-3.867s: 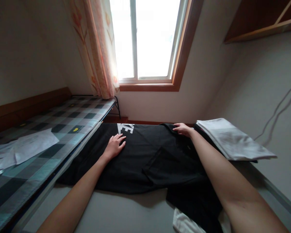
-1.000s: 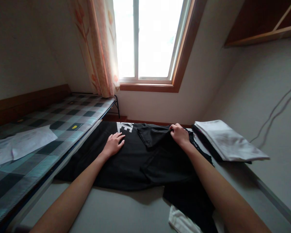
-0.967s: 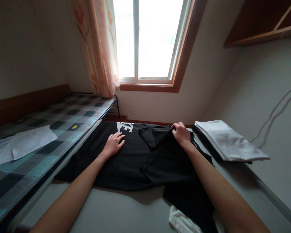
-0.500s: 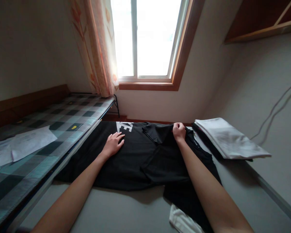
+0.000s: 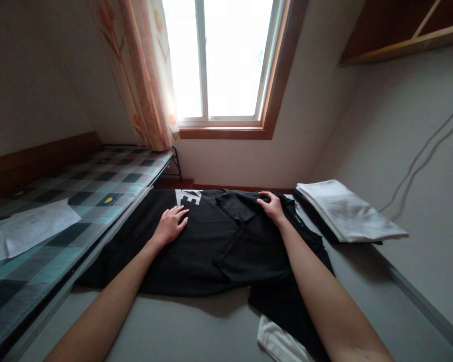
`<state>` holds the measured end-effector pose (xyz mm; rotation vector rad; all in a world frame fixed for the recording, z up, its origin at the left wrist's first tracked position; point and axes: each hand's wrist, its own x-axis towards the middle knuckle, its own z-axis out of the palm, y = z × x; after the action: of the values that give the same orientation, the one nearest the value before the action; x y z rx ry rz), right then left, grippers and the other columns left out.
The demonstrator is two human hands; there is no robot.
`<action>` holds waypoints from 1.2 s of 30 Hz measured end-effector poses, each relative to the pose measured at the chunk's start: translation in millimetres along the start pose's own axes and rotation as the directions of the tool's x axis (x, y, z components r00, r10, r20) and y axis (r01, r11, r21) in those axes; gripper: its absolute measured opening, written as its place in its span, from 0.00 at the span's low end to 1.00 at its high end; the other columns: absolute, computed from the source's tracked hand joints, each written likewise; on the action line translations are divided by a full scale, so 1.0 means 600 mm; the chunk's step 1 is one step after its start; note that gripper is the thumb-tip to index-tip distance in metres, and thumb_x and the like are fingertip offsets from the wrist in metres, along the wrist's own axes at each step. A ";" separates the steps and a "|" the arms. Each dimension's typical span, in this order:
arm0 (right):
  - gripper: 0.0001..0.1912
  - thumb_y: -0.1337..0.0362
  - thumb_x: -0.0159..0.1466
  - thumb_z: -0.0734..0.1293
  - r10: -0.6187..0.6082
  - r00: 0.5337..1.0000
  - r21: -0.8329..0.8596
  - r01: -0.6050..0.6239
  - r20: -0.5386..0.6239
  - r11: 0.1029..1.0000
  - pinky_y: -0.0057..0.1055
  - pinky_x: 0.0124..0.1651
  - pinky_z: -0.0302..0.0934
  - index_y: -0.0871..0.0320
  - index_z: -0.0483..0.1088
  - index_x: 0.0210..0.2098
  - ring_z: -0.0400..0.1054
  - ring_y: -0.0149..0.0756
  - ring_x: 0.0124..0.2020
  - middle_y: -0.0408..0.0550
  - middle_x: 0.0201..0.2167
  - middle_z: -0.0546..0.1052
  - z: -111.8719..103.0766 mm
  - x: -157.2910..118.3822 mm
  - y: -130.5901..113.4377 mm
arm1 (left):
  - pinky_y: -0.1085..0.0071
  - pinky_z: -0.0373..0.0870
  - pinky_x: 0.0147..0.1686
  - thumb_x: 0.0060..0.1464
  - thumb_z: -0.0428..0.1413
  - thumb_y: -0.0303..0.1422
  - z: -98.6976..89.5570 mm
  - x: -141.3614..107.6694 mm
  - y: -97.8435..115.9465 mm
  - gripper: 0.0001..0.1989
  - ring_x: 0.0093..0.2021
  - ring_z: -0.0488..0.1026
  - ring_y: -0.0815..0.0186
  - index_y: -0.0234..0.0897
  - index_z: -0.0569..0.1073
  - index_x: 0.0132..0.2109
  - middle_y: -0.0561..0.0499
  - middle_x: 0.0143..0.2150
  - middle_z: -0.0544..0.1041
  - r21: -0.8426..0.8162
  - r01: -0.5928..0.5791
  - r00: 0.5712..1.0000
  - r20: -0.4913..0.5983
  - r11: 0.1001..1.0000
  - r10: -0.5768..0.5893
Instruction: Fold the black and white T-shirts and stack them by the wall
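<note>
A black T-shirt (image 5: 196, 246) with white lettering lies spread sideways over a pale surface, with a sleeve folded onto its body. My left hand (image 5: 169, 224) rests flat on the shirt just below the lettering, fingers apart. Toward the shirt's far right part, my right hand (image 5: 272, 206) touches the cloth with thumb and fingers apart. Under and beside the shirt on the right, more black cloth (image 5: 283, 304) shows, and a piece of white cloth (image 5: 281, 338) sticks out below it.
A stack of folded clothes, white on top (image 5: 347, 208), sits against the right wall. To the left is a bed with a checkered cover (image 5: 132, 176) and papers (image 5: 33, 226). A window (image 5: 230, 65) and curtain (image 5: 147, 75) are ahead; a wooden shelf (image 5: 403, 45) hangs upper right.
My right hand has opened from a fist on the shirt and moved slightly left in view. The left hand stays flat on the cloth. The whole view has shifted a little.
</note>
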<state>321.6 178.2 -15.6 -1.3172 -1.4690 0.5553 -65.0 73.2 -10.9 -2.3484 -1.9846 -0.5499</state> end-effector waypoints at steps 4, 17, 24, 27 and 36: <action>0.21 0.61 0.48 0.66 -0.014 1.000 0.026 0.015 -0.019 1.000 0.45 0.54 0.62 0.61 0.74 0.41 0.71 0.44 0.44 0.53 0.42 0.78 -0.006 0.000 0.004 | 0.52 0.53 0.65 0.62 0.47 0.41 0.001 0.000 -0.001 0.21 0.66 0.60 0.55 0.43 0.72 0.58 0.46 0.64 0.68 -0.016 -0.004 1.000 -0.009 1.000 0.004; 0.18 0.63 0.52 0.63 0.072 0.995 0.058 -0.067 -0.074 0.996 0.43 0.57 0.62 0.63 0.78 0.38 0.73 0.45 0.48 0.56 0.42 0.80 0.004 -0.004 0.000 | 0.52 0.53 0.65 0.62 0.46 0.41 0.001 -0.001 0.001 0.22 0.66 0.60 0.55 0.42 0.71 0.59 0.45 0.64 0.68 0.000 -0.001 1.000 0.002 1.000 0.001; 0.17 0.60 0.55 0.63 0.044 0.993 -0.002 -0.045 -0.109 0.999 0.42 0.55 0.64 0.63 0.78 0.37 0.74 0.45 0.46 0.57 0.41 0.81 0.006 -0.005 0.008 | 0.52 0.52 0.65 0.61 0.47 0.42 -0.001 -0.001 -0.004 0.22 0.66 0.60 0.55 0.43 0.72 0.58 0.46 0.64 0.68 -0.047 0.004 1.000 0.001 0.999 -0.004; 0.17 0.62 0.54 0.63 0.024 0.992 -0.008 -0.025 -0.121 1.000 0.43 0.55 0.63 0.62 0.78 0.37 0.74 0.45 0.46 0.56 0.40 0.81 0.004 -0.006 0.011 | 0.54 0.56 0.64 0.58 0.50 0.43 -0.007 0.006 -0.009 0.21 0.63 0.64 0.54 0.42 0.76 0.53 0.46 0.61 0.71 -0.179 0.031 1.000 0.005 0.983 -0.031; 0.17 0.64 0.53 0.62 0.025 0.984 -0.052 -0.035 -0.176 0.998 0.42 0.54 0.63 0.60 0.78 0.38 0.73 0.43 0.45 0.54 0.41 0.80 0.007 -0.009 0.004 | 0.62 0.72 0.47 0.46 0.59 0.43 -0.009 0.082 0.049 0.17 0.44 0.77 0.55 0.34 0.80 0.38 0.44 0.40 0.82 -0.738 0.284 0.944 0.104 0.612 -0.313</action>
<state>318.3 175.0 -21.4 -1.3969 -1.3292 0.4095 -31.9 113.3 13.7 -2.2730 -2.4884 -1.7237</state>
